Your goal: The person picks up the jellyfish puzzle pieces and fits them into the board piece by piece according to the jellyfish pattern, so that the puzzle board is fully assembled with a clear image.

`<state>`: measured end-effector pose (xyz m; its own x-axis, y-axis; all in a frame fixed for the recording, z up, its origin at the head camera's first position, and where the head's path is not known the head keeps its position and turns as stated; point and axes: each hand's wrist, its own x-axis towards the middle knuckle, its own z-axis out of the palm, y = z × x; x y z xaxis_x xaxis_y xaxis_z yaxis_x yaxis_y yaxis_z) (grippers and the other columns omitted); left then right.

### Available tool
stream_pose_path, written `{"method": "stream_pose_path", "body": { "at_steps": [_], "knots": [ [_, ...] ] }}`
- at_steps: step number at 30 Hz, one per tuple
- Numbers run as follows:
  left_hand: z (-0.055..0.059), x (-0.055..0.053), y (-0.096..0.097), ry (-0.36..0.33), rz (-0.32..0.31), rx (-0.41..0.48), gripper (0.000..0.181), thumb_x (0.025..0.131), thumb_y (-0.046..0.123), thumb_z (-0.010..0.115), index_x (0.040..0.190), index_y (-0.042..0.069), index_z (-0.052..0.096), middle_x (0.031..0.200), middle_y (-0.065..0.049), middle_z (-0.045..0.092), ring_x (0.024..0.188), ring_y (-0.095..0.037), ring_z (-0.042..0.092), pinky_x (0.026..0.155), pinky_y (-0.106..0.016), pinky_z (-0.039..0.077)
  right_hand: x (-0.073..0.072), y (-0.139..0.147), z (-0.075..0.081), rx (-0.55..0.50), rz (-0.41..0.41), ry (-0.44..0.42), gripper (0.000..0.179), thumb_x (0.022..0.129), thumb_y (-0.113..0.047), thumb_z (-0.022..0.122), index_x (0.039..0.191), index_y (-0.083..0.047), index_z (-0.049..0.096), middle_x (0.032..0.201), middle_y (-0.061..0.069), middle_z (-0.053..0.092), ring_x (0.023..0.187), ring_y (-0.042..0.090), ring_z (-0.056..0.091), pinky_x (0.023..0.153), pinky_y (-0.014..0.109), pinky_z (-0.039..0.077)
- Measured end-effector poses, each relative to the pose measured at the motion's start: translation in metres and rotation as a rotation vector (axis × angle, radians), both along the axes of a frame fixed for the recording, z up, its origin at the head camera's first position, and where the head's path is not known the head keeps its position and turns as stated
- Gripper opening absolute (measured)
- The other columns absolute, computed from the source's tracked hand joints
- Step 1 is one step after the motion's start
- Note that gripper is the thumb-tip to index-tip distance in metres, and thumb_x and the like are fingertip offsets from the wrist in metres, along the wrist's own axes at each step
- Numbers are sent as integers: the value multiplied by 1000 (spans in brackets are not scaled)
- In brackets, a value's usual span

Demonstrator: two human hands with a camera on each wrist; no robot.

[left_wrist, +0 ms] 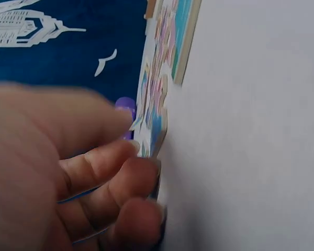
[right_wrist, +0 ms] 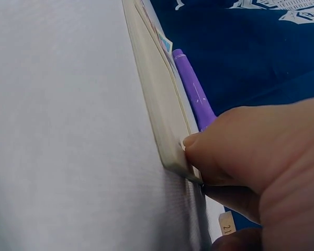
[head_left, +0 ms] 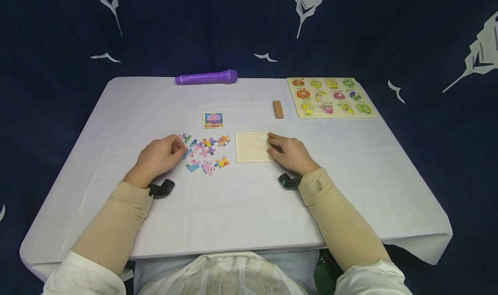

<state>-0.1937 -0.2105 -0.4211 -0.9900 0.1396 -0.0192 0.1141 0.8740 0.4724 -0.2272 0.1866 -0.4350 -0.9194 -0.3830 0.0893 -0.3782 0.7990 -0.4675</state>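
1. Now my left hand (head_left: 157, 159) is at the left side of the loose puzzle pieces (head_left: 208, 167), thumb and forefinger tips drawn close together, the other fingers bent; I cannot tell whether a piece is pinched between them
2. My right hand (head_left: 289, 154) grips the right edge of a shallow wooden tray (head_left: 250, 148), the thumb over its rim and the other fingers at its outer side
3. The tray lies flat on the white-covered desk (head_left: 218, 217), just right of the pieces, its pale inside facing up
4. The pieces lie in a loose cluster between my left hand and the tray, pink, blue and yellow, some touching or overlapping
5. Just beyond them I see a small square picture (head_left: 213, 120), a pink figure on blue
6. Farther off, a purple tube (head_left: 206, 77) lies along the far edge, a wooden block (head_left: 278, 109) sits beyond the tray, and a fruit board (head_left: 371, 115) fills the far right corner
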Motion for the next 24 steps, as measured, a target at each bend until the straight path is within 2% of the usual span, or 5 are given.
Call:
{"method": "stream_pose_path", "body": {
  "at_steps": [4, 7, 15, 20, 24],
  "knots": [
    [3, 1, 1, -77, -1, 1, 33, 93, 36, 64, 115, 11, 61, 89, -3, 64, 70, -19, 55, 59, -32, 41, 0, 1, 1, 3, -2, -16, 47, 101, -27, 65, 142, -6, 61, 154, 4, 52, 142, 30, 50, 117, 48, 39],
    [5, 1, 1, -104, -3, -21, 42, 90, 38, 70, 119, 10, 60, 88, -5, 62, 71, -21, 55, 59, -32, 40, 1, 1, 2, 3, 1, -16, 47, 101, -27, 65, 142, -6, 60, 155, 4, 52, 142, 30, 50, 117, 48, 39],
    [7, 0, -3, -88, 29, -42, 44, 89, 44, 74, 114, 10, 62, 88, -6, 63, 71, -22, 55, 58, -33, 41, 0, 1, 3, 7, -2, 3, 46, 101, -27, 65, 142, -6, 61, 154, 4, 53, 141, 30, 51, 117, 47, 39],
    [6, 0, -5, -63, 5, -24, 28, 92, 37, 71, 107, 13, 66, 89, -3, 63, 74, -21, 56, 60, -32, 40, 1, 1, 3, 6, -5, -6, 46, 101, -26, 66, 142, -6, 60, 154, 4, 52, 142, 30, 50, 117, 48, 39],
    [5, 1, -5, -24, 28, -10, 18, 92, 26, 66, 103, 13, 68, 92, -4, 65, 78, -21, 58, 61, -32, 42, 0, 0, 3, 10, 1, -4, 47, 101, -27, 65, 142, -6, 60, 154, 4, 52, 142, 30, 50, 117, 47, 39]
  ]
}}
